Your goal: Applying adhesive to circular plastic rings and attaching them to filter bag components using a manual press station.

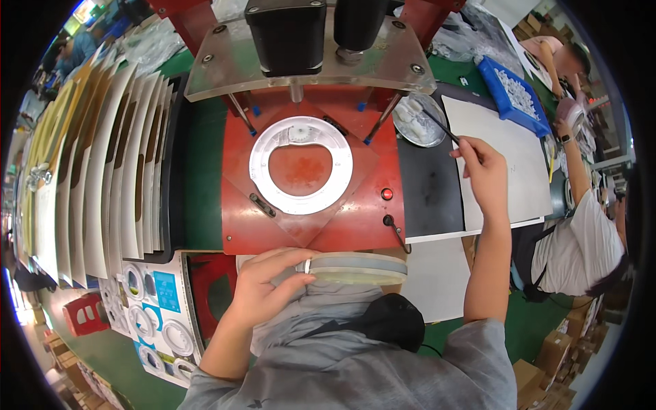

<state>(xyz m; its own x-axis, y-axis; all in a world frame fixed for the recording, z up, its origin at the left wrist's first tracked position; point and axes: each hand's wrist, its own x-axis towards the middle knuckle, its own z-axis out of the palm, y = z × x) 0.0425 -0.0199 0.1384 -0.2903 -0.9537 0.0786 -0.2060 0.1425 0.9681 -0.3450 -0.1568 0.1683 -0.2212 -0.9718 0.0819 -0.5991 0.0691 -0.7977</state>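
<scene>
My left hand (270, 283) pinches the edge of a round, flat disc (359, 268), pale and slightly see-through with a grey rim band. It is held tilted, nearly edge-on, in front of the machine. My right hand (484, 167) is closed on a thin dark stick (445, 130). The stick's far end reaches into a round metal dish (430, 140) holding white, lumpy paste; its tip is hard to make out. A white ring (263, 188) with a large off-round opening lies flat on the red machine base (246, 229), touched by neither hand.
Above the ring hangs a clear plate (225, 78) on metal posts, carrying black cylinders. A red button (387, 194) sits on the base's right. Upright card sheets (113, 143) fill a rack at left. A blue tray (512, 96) of small white parts stands right. Another person (574, 239) works farther right.
</scene>
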